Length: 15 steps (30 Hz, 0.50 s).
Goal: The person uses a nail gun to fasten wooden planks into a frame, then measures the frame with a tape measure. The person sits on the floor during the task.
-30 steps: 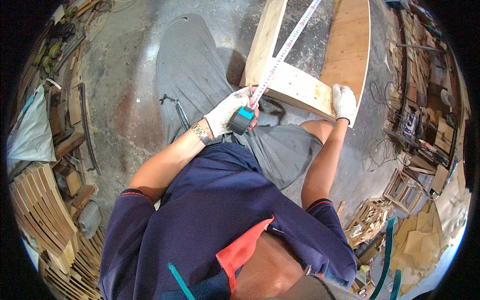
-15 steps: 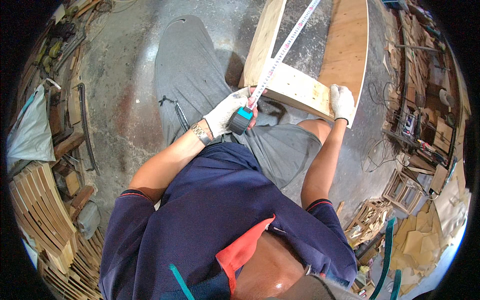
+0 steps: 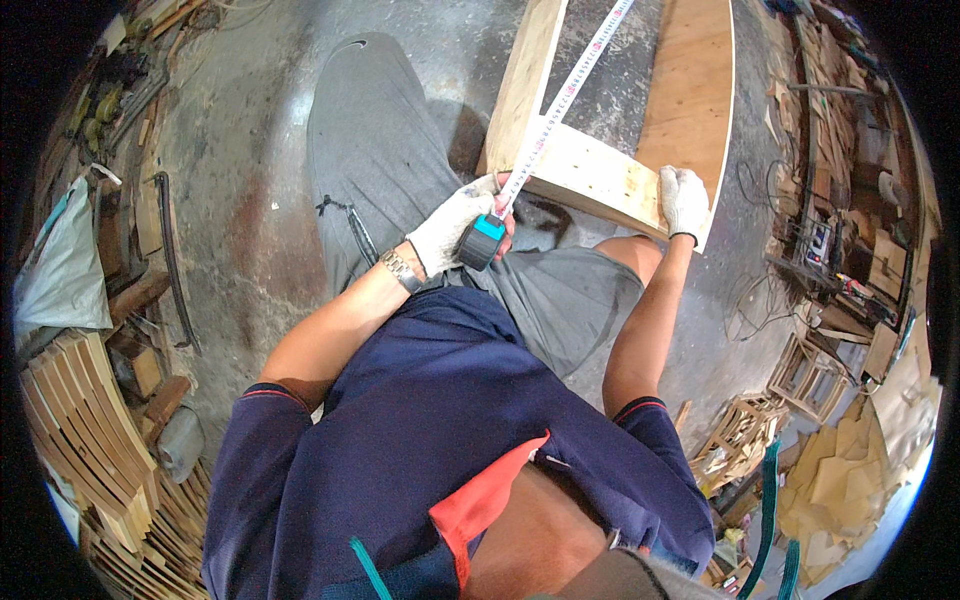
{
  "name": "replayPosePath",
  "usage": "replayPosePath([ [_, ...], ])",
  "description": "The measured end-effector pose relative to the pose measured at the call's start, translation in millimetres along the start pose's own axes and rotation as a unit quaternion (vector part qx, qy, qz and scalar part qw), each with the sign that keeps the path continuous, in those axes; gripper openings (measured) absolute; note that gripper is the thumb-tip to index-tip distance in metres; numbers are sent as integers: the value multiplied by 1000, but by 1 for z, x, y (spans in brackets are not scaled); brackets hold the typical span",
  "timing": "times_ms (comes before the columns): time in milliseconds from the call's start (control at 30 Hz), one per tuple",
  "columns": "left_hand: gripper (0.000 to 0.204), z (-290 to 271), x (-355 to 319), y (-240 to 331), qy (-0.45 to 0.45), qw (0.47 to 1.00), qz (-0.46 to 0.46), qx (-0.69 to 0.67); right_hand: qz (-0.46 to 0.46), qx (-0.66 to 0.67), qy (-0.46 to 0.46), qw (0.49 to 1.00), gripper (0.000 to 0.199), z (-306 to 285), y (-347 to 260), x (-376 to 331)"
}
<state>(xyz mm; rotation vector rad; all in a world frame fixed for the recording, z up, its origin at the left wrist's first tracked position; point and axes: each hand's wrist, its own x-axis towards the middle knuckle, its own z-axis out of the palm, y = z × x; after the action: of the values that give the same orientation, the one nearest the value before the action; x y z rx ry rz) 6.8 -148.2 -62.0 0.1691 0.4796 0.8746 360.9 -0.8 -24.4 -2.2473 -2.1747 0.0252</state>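
A black and teal tape measure (image 3: 482,242) is gripped in my gloved left hand (image 3: 447,228), close to my lap. From it the white blade (image 3: 560,105) runs out across the near left corner of a wooden frame (image 3: 600,190) and leaves the picture at the top. My right hand (image 3: 683,203), in a white knitted glove, is closed round the frame's near right corner, where the short near board meets the long right side board (image 3: 690,85). The frame's far end lies out of view.
Stacked wooden slats (image 3: 85,430) stand at the lower left, below a white plastic bag (image 3: 65,265). Offcuts and boards line the right side, with cables (image 3: 760,305) on the concrete floor (image 3: 250,200). Small wooden frames (image 3: 808,378) and brown sheets (image 3: 830,475) lie lower right.
Almost nothing differs. The tape blade and the frame's far part sit very slightly further left in the picture; both hands keep their holds.
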Motion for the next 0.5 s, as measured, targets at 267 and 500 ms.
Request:
replayPosePath([
  [267,45,5,0,3,-11,997,18,68,5,66,50,997,41,-2,-5,-7],
  [500,21,37,-3,-18,29,955,83,285,73,437,159,882,30,3,-54,-87],
])
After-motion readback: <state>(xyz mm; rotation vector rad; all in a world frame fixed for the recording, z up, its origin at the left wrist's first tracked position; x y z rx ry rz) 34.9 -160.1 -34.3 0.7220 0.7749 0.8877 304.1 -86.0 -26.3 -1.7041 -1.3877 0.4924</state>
